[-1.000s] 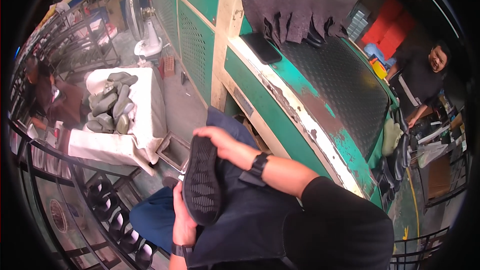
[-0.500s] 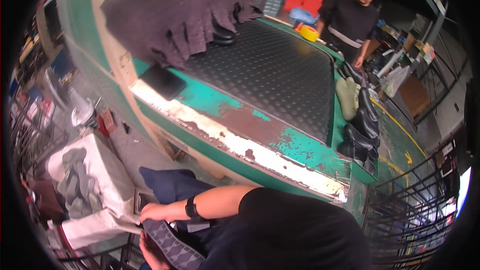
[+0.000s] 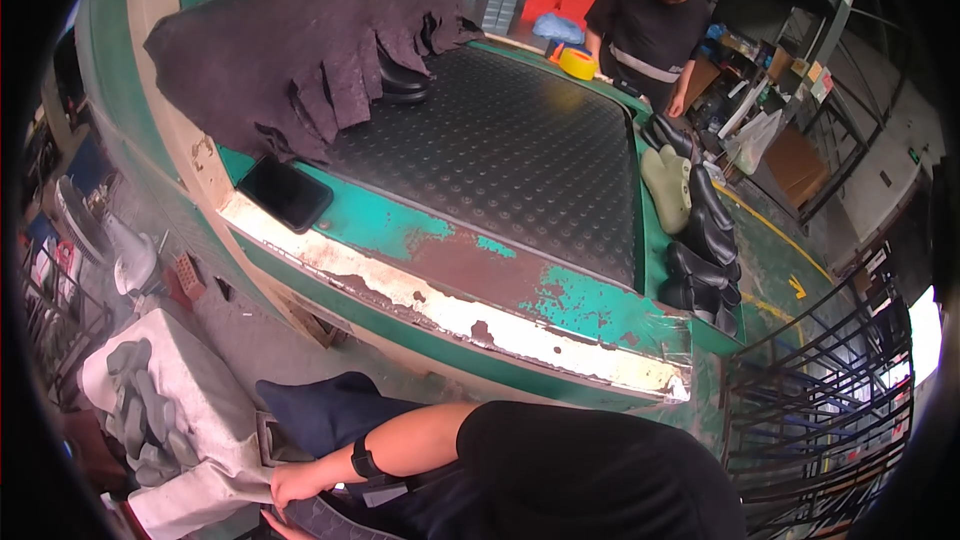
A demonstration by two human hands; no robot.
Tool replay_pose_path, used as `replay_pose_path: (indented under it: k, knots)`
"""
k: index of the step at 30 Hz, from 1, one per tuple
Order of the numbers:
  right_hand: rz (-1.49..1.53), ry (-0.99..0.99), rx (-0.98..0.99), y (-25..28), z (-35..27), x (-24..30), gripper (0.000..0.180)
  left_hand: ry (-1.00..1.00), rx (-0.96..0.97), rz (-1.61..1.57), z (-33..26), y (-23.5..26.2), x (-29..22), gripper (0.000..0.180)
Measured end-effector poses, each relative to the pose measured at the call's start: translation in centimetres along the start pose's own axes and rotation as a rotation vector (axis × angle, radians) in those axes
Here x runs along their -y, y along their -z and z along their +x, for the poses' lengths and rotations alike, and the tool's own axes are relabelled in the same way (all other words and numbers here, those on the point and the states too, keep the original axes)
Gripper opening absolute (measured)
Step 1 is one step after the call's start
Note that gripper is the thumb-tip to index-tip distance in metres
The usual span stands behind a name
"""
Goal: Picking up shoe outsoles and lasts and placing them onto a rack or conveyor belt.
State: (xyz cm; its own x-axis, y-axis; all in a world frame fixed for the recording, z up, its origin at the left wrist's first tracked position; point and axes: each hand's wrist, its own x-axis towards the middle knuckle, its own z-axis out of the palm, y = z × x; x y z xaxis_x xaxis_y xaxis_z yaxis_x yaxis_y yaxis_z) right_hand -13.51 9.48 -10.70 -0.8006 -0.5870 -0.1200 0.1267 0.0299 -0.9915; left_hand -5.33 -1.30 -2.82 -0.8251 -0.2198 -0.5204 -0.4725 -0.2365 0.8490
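At the lower left, my right hand [image 3: 296,485] is closed round one end of a dark shoe [image 3: 338,520], with its patterned sole partly showing. My left hand [image 3: 284,527] grips the same shoe from below; most of it is cut off by the picture's lower edge. A black band [image 3: 363,459] circles my right wrist. Beside that forearm a navy cloth-covered shape [image 3: 320,408] sticks out. A cloth-covered stand [image 3: 205,395] with grey-green pieces [image 3: 140,415] heaped on it is close to my hands.
A green machine bed [image 3: 480,290] with a studded black mat [image 3: 500,150] lies ahead. Brown leather [image 3: 290,60] drapes over its far left, near a black tablet [image 3: 285,193]. Black shoes [image 3: 700,280] and a green shoe last [image 3: 668,188] line its right edge. A co-worker [image 3: 650,20] stands beyond; metal racks [image 3: 820,410] are right.
The surroundings have shifted left in view. My hands and the shoe now sit lower, so less of the sole and my left hand shows. The co-worker's head has tipped down.
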Motion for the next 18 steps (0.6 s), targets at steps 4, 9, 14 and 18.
replay_pose_path:
  k: [4,9,14,18]
  knots:
    - [0.124,0.046,0.006,0.1,-0.6,0.1,0.024,0.000,0.006,0.013,-0.2,0.2,0.5,0.057]
    - [-0.007,0.010,-0.079,0.0,-0.8,0.6,0.026,0.002,0.018,0.018,-0.3,-0.1,0.9,0.057]
    - [0.001,0.001,-0.120,0.0,-0.9,0.8,0.026,-0.001,0.021,0.032,-0.3,-0.4,1.0,0.058]
    - [0.039,-0.041,-0.098,0.3,-1.2,1.0,0.025,-0.009,0.020,0.035,-0.4,-0.5,1.1,0.058]
